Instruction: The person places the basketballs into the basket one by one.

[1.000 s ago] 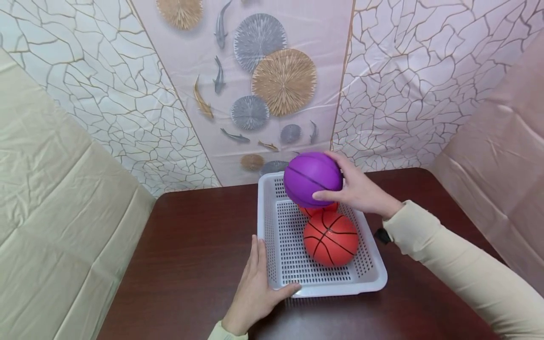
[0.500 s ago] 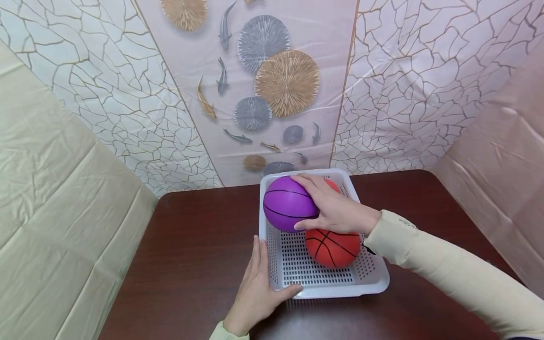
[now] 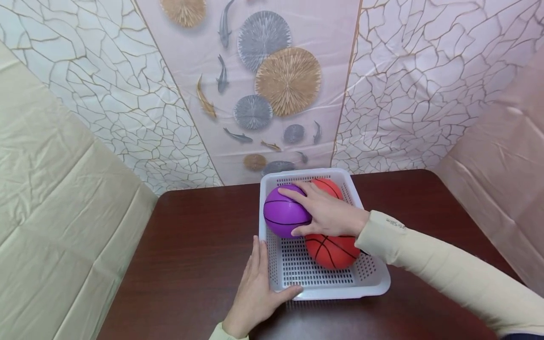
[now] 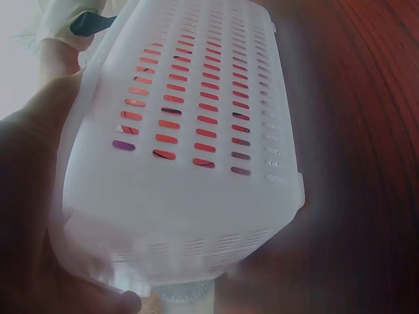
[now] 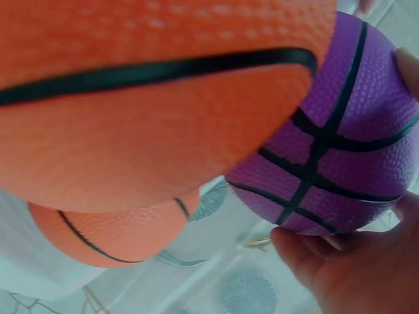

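Note:
A small purple basketball sits at the left side of a white perforated plastic basket. My right hand grips it, fingers spread over its top and right side and the thumb nearer me; the right wrist view shows fingers curved round it. Two red-orange basketballs share the basket: the nearer one is partly covered by my right hand and wrist, the farther one lies behind them. At the basket's near left corner rests my left hand, fingers straight along the left side and thumb on the front rim.
The basket stands on a dark reddish-brown table, near its back edge. Behind the table hangs a patterned cloth with fish and round motifs. Beige cloth walls slope down on both sides.
My right hand has brought the purple basketball leftward and down from above the far red ball into the basket's left side. The far red ball now shows more. The left hand stays at the corner.

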A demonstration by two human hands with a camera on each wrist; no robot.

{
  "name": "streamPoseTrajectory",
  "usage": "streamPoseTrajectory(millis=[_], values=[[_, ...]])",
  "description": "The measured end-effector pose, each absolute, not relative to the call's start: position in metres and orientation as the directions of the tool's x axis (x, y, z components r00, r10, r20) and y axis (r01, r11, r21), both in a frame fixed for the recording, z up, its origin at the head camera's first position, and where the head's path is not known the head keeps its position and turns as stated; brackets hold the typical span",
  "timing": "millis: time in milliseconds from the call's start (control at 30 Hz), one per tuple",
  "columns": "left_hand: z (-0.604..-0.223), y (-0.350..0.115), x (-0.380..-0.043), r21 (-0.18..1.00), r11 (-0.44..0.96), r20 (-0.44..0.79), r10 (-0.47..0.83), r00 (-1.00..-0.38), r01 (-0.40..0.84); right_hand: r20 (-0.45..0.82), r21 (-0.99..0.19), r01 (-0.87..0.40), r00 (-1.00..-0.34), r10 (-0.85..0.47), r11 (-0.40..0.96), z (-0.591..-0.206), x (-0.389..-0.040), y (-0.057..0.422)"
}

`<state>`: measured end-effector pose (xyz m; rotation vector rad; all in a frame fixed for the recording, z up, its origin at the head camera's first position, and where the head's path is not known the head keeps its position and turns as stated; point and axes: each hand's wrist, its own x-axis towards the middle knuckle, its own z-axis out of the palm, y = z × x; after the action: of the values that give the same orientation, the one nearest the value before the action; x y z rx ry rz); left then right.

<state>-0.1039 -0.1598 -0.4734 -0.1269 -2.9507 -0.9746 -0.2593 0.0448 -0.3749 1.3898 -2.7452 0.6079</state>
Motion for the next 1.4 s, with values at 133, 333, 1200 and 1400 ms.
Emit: streamPoseTrajectory(millis=[133, 333, 1200, 1400], values=[[-0.473, -0.160, -0.103, 0.585, 0.806, 0.063, 0.068, -0.996, 0.092, 0.126, -0.310, -0.748, -0.644, -0.754, 0.587, -0.372, -0.261, 0.038], [-0.472, -0.158, -0.103, 0.583, 0.805, 0.076, 0.085, -0.993, 0.114, -0.028, -0.277, -0.665, -0.716, -0.697, 0.694, -0.366, -0.269, 0.025], [-0.472, -0.163, -0.104, 0.590, 0.801, 0.064, 0.082, -0.995, 0.103, -0.139, -0.068, -0.753, -0.642, -0.754, 0.654, -0.375, -0.273, -0.004], [-0.473, -0.163, -0.106, 0.590, 0.802, 0.053, 0.082, -0.995, 0.097, -0.140, -0.029, -0.764, -0.636, -0.759, 0.645, -0.380, -0.272, -0.008]])
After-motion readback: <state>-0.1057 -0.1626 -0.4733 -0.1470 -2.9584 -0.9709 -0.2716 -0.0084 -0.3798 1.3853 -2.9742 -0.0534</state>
